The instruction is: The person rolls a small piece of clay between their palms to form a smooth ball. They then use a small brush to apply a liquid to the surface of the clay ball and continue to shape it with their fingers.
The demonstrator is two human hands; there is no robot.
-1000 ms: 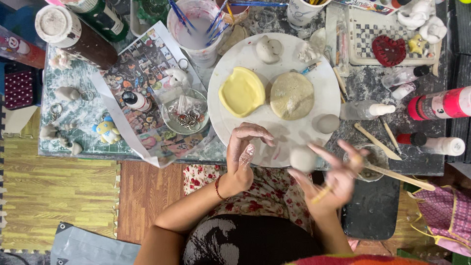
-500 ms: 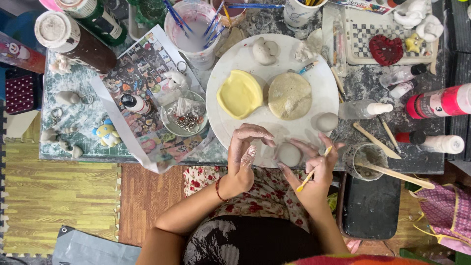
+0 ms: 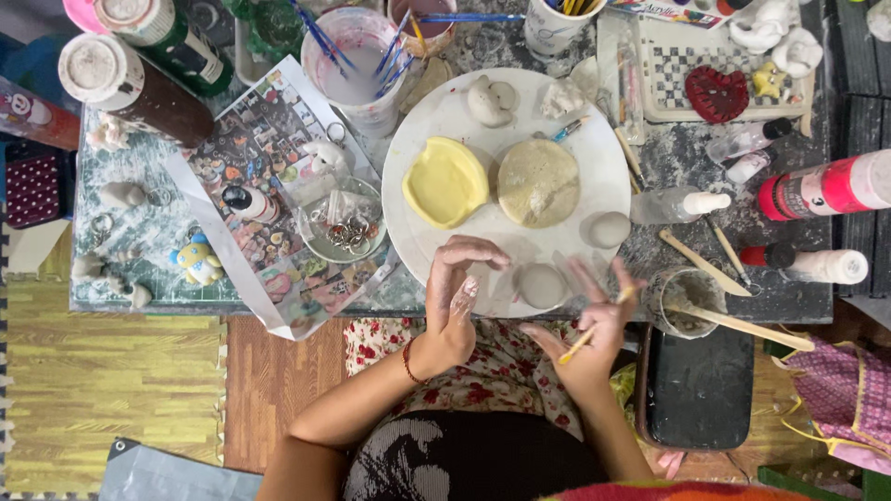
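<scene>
The grey, stained table (image 3: 677, 167) carries a white plate (image 3: 594, 158) at the centre, a magazine page (image 3: 260, 204) at nine o'clock, a pink bottle (image 3: 826, 190) at three o'clock, and a water cup (image 3: 357, 65) at eleven o'clock.

A pink-and-white labelled paint bottle (image 3: 826, 192) lies right; a photo-collage sheet (image 3: 260, 186) lies left.

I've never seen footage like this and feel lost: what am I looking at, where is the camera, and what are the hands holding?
One overhead camera looks straight down on a person at a cluttered craft table. No machine: just two bare hands. The left hand curls at the edge of a white round plate, holding nothing visible. The right hand holds a thin yellow stick in its fingers. Between them lies a small grey clay ball. The plate also carries a yellow mould and a tan clay disc.
</scene>
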